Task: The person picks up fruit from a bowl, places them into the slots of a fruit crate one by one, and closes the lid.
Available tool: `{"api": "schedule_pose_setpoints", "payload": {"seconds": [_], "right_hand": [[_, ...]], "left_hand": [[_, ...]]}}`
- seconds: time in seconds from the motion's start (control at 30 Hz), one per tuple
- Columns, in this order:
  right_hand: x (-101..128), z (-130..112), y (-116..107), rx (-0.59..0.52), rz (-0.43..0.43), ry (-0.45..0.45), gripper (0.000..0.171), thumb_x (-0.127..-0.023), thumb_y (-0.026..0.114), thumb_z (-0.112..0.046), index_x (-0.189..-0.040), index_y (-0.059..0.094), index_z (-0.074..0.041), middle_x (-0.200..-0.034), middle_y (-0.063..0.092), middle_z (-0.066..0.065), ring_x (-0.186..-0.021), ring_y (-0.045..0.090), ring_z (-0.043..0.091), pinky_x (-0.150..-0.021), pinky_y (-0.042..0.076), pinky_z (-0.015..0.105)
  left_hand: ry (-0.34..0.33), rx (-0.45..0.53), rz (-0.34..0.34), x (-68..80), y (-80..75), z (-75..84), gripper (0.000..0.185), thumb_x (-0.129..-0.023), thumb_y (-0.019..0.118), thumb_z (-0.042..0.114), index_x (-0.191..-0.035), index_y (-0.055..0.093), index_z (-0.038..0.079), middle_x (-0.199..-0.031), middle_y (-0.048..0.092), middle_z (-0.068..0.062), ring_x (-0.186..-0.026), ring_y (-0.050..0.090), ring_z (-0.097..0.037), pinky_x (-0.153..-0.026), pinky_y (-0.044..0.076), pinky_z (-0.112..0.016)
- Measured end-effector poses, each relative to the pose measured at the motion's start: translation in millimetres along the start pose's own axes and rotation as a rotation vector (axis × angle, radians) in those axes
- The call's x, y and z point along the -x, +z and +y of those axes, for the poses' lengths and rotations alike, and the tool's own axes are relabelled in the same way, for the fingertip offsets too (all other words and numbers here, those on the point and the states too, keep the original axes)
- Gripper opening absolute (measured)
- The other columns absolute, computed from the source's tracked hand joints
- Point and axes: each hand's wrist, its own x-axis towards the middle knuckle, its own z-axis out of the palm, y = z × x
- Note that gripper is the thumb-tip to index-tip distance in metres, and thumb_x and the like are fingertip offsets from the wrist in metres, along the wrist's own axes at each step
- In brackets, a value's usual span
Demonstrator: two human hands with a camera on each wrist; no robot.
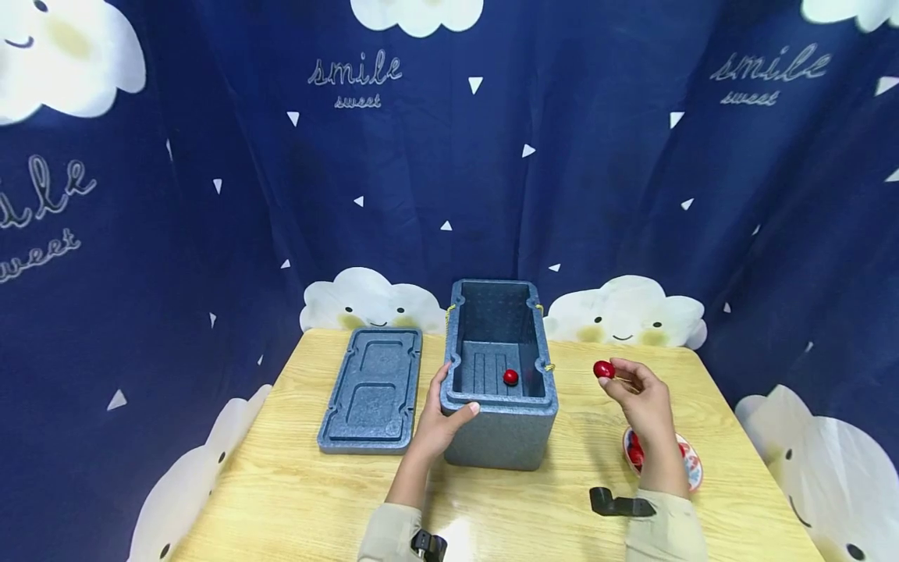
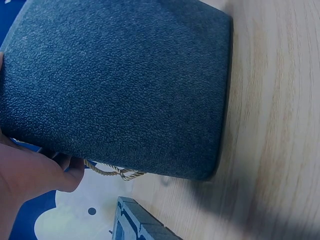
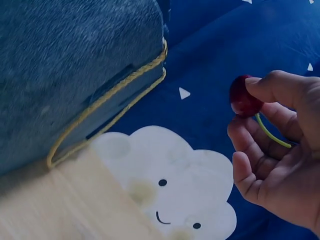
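My right hand holds a dark red cherry between thumb and fingers, above the table to the right of the box. In the right wrist view a green stem hangs from the cherry towards the palm. A deep grey-blue foam box stands without its lid in the middle, and one red cherry lies on its floor near the front. My left hand grips the box's near left corner, thumb across the front rim and fingers along the left side. The left wrist view shows the box's front wall close up.
The box's lid lies on the table to the left. A patterned bowl with several red pieces stands under my right forearm, partly hidden. Yellow cord loops along the box's side. A blue cloud-print curtain surrounds the table.
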Motion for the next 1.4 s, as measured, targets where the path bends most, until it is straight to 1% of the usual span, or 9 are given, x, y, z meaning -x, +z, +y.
{"api": "schedule_pose_setpoints", "payload": {"seconds": [0.07,0.1,0.17,0.27,0.5,0.73,0.97,1.2,1.4], "right_hand": [[1.2,-14.5,6.3,0.031,-0.026,0.019,0.043,-0.082,0.072,-0.017,-0.118,0.057,0.001,-0.104,0.061,0.01,-0.083,0.058,0.006,-0.066,0.046,0.019],[2.2,-22.6,9.2,0.086,-0.044,0.034,0.046,-0.083,0.071,-0.018,-0.12,0.054,0.003,-0.105,0.06,0.011,-0.084,0.058,0.005,-0.067,0.046,0.02],[1.0,-30.0,14.0,0.102,-0.082,0.051,0.045,-0.084,0.069,-0.014,-0.122,0.053,0.004,-0.109,0.059,0.015,-0.084,0.058,0.004,-0.068,0.046,0.02],[-3.5,-35.6,20.3,0.116,-0.127,0.066,0.045,-0.085,0.069,-0.013,-0.124,0.053,0.003,-0.112,0.058,0.018,-0.086,0.058,0.005,-0.07,0.046,0.021],[-15.0,-40.0,29.0,0.112,-0.195,0.033,0.042,-0.084,0.068,-0.01,-0.122,0.055,0.003,-0.112,0.057,0.022,-0.089,0.057,0.011,-0.073,0.047,0.022],[-23.1,-47.5,38.0,0.075,-0.262,0.021,0.041,-0.084,0.068,-0.009,-0.121,0.055,0.004,-0.111,0.058,0.023,-0.089,0.058,0.013,-0.075,0.046,0.025],[-32.8,-50.8,48.5,0.018,-0.323,-0.001,0.039,-0.082,0.068,-0.003,-0.117,0.056,0.008,-0.108,0.059,0.024,-0.089,0.058,0.014,-0.076,0.046,0.024],[-39.0,-50.2,64.0,-0.09,-0.378,0.011,0.038,-0.08,0.066,0.001,-0.115,0.056,0.011,-0.105,0.061,0.02,-0.087,0.059,0.016,-0.075,0.048,0.029],[-43.0,-51.1,71.0,-0.077,-0.452,0.015,0.037,-0.079,0.067,0.001,-0.113,0.058,0.01,-0.099,0.064,0.014,-0.084,0.059,0.015,-0.073,0.049,0.029]], "left_hand": [[0.003,0.003,0.002,-0.1,0.4,0.2,0.083,-0.078,0.072,0.008,-0.146,0.024,0.011,-0.144,0.028,-0.02,-0.128,0.03,-0.037,-0.102,0.023,-0.045],[0.003,0.007,0.002,-0.1,0.5,0.4,0.083,-0.078,0.072,0.007,-0.146,0.024,0.011,-0.144,0.028,-0.02,-0.128,0.031,-0.035,-0.101,0.024,-0.045],[0.001,0.018,-0.001,0.0,0.5,0.6,0.083,-0.078,0.071,0.006,-0.146,0.023,0.01,-0.144,0.028,-0.021,-0.126,0.033,-0.033,-0.101,0.025,-0.043],[-0.007,0.03,-0.002,0.3,0.4,1.0,0.083,-0.078,0.071,0.006,-0.146,0.023,0.01,-0.144,0.028,-0.022,-0.125,0.035,-0.032,-0.1,0.026,-0.042],[-0.011,0.037,0.005,-1.2,0.1,-0.3,0.083,-0.078,0.072,0.007,-0.146,0.024,0.013,-0.144,0.029,-0.019,-0.126,0.033,-0.038,-0.1,0.026,-0.042],[-0.015,0.021,0.021,-2.2,0.6,1.2,0.083,-0.078,0.073,0.008,-0.146,0.026,0.014,-0.144,0.028,-0.019,-0.127,0.032,-0.034,-0.101,0.025,-0.044],[-0.024,0.015,0.006,0.9,-0.6,2.8,0.084,-0.078,0.072,0.008,-0.146,0.024,0.013,-0.145,0.027,-0.019,-0.126,0.033,-0.032,-0.1,0.026,-0.044],[-0.031,0.007,-0.006,0.3,-2.2,5.0,0.084,-0.079,0.072,0.008,-0.147,0.022,0.012,-0.145,0.028,-0.019,-0.127,0.033,-0.031,-0.101,0.026,-0.045],[-0.041,-0.04,-0.028,1.3,-2.3,11.7,0.085,-0.079,0.071,0.009,-0.148,0.02,0.011,-0.145,0.028,-0.021,-0.127,0.032,-0.032,-0.102,0.025,-0.047]]}}
